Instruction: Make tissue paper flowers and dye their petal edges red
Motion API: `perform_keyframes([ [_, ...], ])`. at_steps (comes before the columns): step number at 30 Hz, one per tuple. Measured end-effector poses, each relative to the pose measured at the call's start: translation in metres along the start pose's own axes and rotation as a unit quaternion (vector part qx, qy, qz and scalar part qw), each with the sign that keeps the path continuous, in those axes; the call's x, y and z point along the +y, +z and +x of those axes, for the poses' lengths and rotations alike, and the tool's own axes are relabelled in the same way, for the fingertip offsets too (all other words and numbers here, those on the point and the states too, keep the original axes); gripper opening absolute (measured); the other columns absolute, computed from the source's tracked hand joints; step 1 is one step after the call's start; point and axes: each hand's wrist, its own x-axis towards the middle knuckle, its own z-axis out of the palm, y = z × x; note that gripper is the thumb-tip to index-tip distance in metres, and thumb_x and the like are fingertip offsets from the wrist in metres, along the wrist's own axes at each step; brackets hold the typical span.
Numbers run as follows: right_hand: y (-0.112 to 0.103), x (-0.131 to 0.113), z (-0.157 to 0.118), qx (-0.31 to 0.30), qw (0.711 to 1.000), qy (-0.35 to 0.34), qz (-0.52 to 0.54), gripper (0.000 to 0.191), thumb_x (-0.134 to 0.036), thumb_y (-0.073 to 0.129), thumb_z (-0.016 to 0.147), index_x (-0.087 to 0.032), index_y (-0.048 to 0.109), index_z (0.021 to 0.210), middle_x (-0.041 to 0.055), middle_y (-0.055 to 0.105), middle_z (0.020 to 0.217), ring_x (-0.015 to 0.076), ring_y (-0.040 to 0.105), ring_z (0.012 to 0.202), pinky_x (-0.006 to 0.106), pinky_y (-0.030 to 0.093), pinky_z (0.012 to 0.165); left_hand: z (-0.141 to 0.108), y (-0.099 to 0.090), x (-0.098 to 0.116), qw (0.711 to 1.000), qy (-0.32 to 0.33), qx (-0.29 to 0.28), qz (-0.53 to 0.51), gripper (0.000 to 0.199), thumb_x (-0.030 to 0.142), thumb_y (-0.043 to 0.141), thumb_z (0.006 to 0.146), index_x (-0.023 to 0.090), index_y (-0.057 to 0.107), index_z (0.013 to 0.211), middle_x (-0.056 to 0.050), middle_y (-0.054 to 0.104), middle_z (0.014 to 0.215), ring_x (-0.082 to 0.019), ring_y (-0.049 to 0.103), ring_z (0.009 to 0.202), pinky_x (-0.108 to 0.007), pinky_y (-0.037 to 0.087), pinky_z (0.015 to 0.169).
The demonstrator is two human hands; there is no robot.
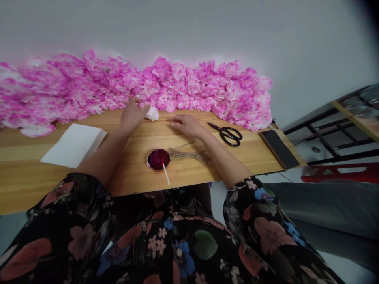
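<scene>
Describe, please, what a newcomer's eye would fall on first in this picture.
Probably the long bank of pink and white flowers, stretching along the wall at the table's far side. Next, the small dish of deep purple near the front edge, with a pale stick leaning out, and the black scissors beyond the right hand.

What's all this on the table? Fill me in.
Someone is working at a wooden table with bare hands. The left hand is at a crumpled white piece, its thumb by the edge; the right hand hovers close by, seemingly empty. Pink-and-white blooms are heaped along the wall. Nearer the person sit a dark purple-red dish with a pale stick in it and thin strands. White sheets lie left, black scissors right.
</scene>
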Motion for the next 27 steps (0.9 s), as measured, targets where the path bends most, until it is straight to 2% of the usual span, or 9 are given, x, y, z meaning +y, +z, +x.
perform_keyframes([
  [2, 0.001, 0.003, 0.002, 0.001, 1.000, 0.000, 0.005, 0.034, -0.024, 0.070, 0.107, -0.016, 0.081, 0.138, 0.0144, 0.082, 0.141, 0.0260, 0.077, 0.124, 0.038, 0.054, 0.108, 0.001, 0.007, 0.004, 0.998, -0.034, 0.049, 0.019, 0.038, 0.023, 0.084, 0.075, 0.025, 0.056, 0.101, -0.001, 0.061, 0.082, -0.031, 0.069, 0.092, -0.043, 0.052, 0.091],
  [3, 0.001, 0.004, 0.002, 0.002, 1.000, -0.001, 0.007, 0.034, -0.023, 0.070, 0.107, -0.016, 0.081, 0.137, 0.0147, 0.082, 0.141, 0.0262, 0.077, 0.124, 0.038, 0.054, 0.109, 0.000, 0.010, 0.006, 0.998, -0.042, 0.054, 0.013, 0.039, 0.018, 0.081, 0.071, 0.025, 0.057, 0.102, 0.000, 0.061, 0.082, -0.030, 0.068, 0.089, -0.042, 0.053, 0.090],
  [5, 0.002, 0.007, 0.002, 0.007, 1.000, -0.001, 0.014, 0.033, -0.023, 0.069, 0.106, -0.015, 0.081, 0.137, 0.0143, 0.083, 0.140, 0.0263, 0.077, 0.124, 0.039, 0.055, 0.109, -0.004, 0.013, 0.009, 0.998, -0.045, 0.030, -0.044, 0.041, 0.014, 0.074, 0.068, 0.024, 0.058, 0.104, 0.000, 0.063, 0.083, -0.026, 0.066, 0.082, -0.040, 0.053, 0.083],
  [9, 0.007, 0.011, -0.001, 0.031, 0.998, -0.007, 0.050, 0.035, -0.024, 0.066, 0.106, -0.015, 0.080, 0.136, 0.0132, 0.084, 0.135, 0.0252, 0.076, 0.118, 0.039, 0.054, 0.109, -0.019, 0.017, 0.018, 0.979, -0.025, -0.014, -0.200, 0.040, 0.017, 0.071, 0.070, 0.025, 0.054, 0.105, 0.000, 0.069, 0.088, -0.021, 0.068, 0.079, -0.033, 0.053, 0.075],
  [13, 0.015, 0.014, -0.002, 0.094, 0.988, -0.020, 0.121, 0.031, -0.022, 0.064, 0.100, -0.015, 0.079, 0.126, 0.0114, 0.084, 0.130, 0.0237, 0.075, 0.116, 0.038, 0.054, 0.107, -0.038, 0.019, 0.030, 0.962, 0.003, -0.041, -0.269, 0.039, 0.019, 0.071, 0.071, 0.025, 0.054, 0.106, 0.000, 0.071, 0.090, -0.018, 0.070, 0.079, -0.028, 0.054, 0.072],
  [18, 0.022, 0.006, -0.003, 0.120, 0.974, -0.048, 0.185, 0.020, -0.029, 0.067, 0.092, -0.020, 0.075, 0.107, 0.0076, 0.082, 0.114, 0.0219, 0.072, 0.101, 0.035, 0.056, 0.092, -0.058, 0.023, 0.039, 0.962, 0.011, -0.047, -0.270, 0.039, 0.022, 0.072, 0.077, 0.025, 0.054, 0.112, -0.001, 0.073, 0.096, -0.018, 0.074, 0.088, -0.027, 0.057, 0.076],
  [21, 0.023, -0.002, -0.005, 0.106, 0.976, -0.055, 0.185, 0.026, -0.026, 0.065, 0.087, -0.021, 0.074, 0.111, 0.0066, 0.080, 0.114, 0.0211, 0.070, 0.101, 0.034, 0.056, 0.090, -0.065, 0.024, 0.042, 0.960, 0.028, -0.055, -0.273, 0.039, 0.019, 0.071, 0.080, 0.024, 0.054, 0.115, -0.001, 0.073, 0.096, -0.019, 0.075, 0.088, -0.028, 0.057, 0.076],
  [24, 0.025, -0.008, -0.007, 0.094, 0.976, -0.059, 0.189, 0.035, -0.026, 0.064, 0.084, -0.019, 0.074, 0.116, 0.0061, 0.079, 0.112, 0.0203, 0.070, 0.099, 0.034, 0.055, 0.089, -0.071, 0.025, 0.044, 0.958, 0.035, -0.055, -0.279, 0.042, 0.015, 0.069, 0.080, 0.024, 0.053, 0.118, 0.000, 0.071, 0.092, -0.018, 0.072, 0.080, -0.027, 0.054, 0.070],
  [27, 0.029, -0.009, -0.007, 0.096, 0.975, -0.060, 0.191, 0.031, -0.031, 0.065, 0.083, -0.020, 0.072, 0.111, 0.0039, 0.078, 0.103, 0.0200, 0.068, 0.092, 0.034, 0.055, 0.087, -0.075, 0.026, 0.046, 0.958, 0.040, -0.061, -0.279, 0.046, 0.014, 0.070, 0.080, 0.025, 0.053, 0.122, 0.001, 0.070, 0.089, -0.016, 0.068, 0.074, -0.026, 0.051, 0.066],
])
